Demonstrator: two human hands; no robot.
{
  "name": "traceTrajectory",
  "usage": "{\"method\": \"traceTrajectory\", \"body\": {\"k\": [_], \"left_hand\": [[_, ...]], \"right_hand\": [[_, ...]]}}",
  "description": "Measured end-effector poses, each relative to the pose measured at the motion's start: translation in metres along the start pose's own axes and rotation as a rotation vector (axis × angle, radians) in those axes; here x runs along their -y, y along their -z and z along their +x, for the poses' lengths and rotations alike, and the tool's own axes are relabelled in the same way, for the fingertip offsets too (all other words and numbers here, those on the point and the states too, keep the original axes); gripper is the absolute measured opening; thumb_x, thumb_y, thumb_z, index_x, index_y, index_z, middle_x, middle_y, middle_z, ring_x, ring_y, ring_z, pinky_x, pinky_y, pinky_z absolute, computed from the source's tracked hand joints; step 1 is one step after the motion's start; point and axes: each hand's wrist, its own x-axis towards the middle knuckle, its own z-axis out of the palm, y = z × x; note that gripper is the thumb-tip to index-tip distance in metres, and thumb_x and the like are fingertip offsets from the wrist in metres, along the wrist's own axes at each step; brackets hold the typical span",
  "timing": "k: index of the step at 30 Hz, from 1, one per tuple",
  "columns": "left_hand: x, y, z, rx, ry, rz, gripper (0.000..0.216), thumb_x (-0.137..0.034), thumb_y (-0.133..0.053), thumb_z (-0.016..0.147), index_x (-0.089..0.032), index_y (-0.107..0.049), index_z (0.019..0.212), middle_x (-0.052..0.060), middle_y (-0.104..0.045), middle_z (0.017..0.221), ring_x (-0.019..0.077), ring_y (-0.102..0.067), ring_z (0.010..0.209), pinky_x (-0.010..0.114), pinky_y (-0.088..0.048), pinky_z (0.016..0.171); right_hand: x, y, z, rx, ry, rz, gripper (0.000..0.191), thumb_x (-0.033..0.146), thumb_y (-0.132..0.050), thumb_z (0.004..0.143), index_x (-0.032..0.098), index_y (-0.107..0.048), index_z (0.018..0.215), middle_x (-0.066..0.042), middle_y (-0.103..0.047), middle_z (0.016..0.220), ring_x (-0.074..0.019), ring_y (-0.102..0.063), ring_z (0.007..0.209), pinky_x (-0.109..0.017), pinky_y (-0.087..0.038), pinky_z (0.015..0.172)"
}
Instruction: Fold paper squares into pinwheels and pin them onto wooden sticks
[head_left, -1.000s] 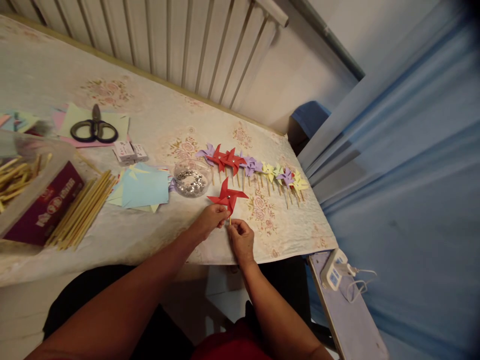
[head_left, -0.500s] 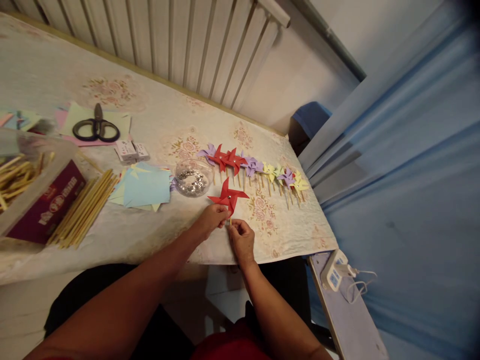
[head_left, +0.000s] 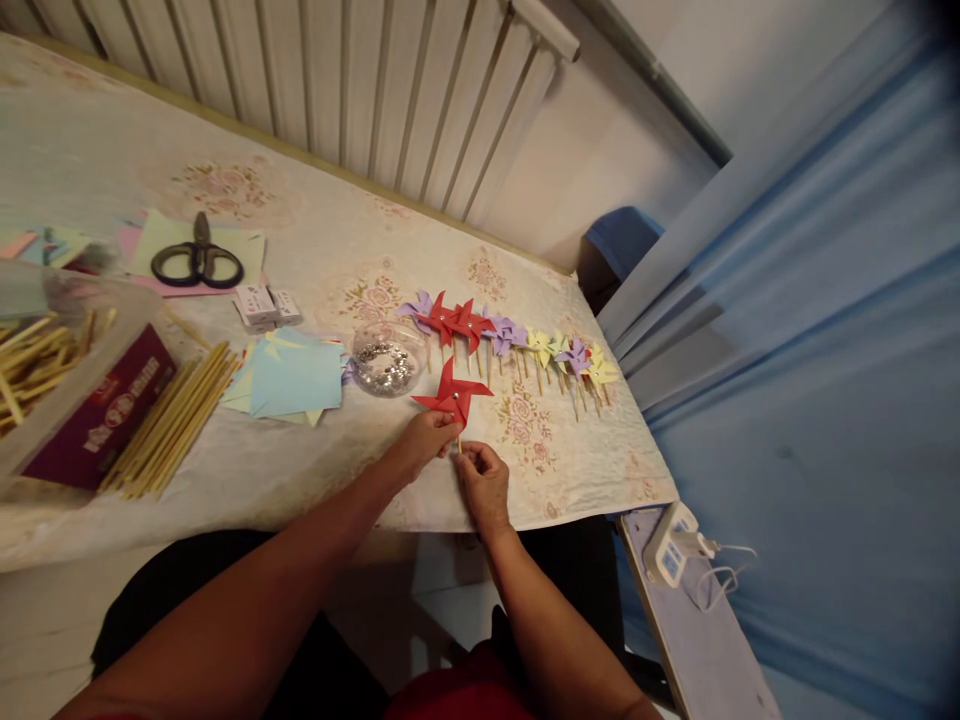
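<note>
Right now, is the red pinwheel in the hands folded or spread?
Spread. The red pinwheel shows pointed blades reaching outward around a shiny centre.

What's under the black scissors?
Pale green paper, with pink paper poking out beneath. The scissors and green paper cover the rest, so anything else there can't be seen.

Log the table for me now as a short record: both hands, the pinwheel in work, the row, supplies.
Left hand: pinching the lower part of a red pinwheel
Right hand: gripping the pinwheel's stick
Pinwheel row: red, purple, yellow and pale green, beyond the hands
Clear dish: small shiny pieces
Scissors: on paper sheets
Loose sticks: beside the labelled tub
</note>
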Motion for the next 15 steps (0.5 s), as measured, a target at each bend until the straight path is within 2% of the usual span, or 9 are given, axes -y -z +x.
{"method": "traceTrajectory", "body": {"k": [8, 15], "left_hand": [[-0.0018, 0.0048, 0.0035, -0.069, -0.036, -0.025, 0.027, -0.039, -0.067, 0.062, -0.019, -0.049, 0.061, -0.008, -0.043, 0.050, 0.0059, -0.037, 0.042, 0.021, -0.027, 0.044], [-0.0092, 0.0057, 0.0004, -0.078, -0.040, -0.011, 0.028, -0.041, -0.064, 0.061, -0.018, -0.048, 0.061, -0.008, -0.044, 0.049, 0.0057, -0.036, 0.042, 0.021, -0.026, 0.045]], "right_hand": [[-0.0021, -0.0017, -0.0001, 0.014, 0.014, -0.036, 0.021, 0.032, -0.066, 0.075, 0.017, -0.073, 0.087, 0.002, -0.059, 0.065, -0.0124, -0.048, 0.060, -0.024, -0.042, 0.060], [-0.0018, -0.0036, -0.0002, 0.021, 0.042, -0.023, 0.018, 0.027, -0.065, 0.075, 0.017, -0.073, 0.087, 0.003, -0.057, 0.065, -0.0124, -0.048, 0.061, -0.024, -0.042, 0.060]]}}
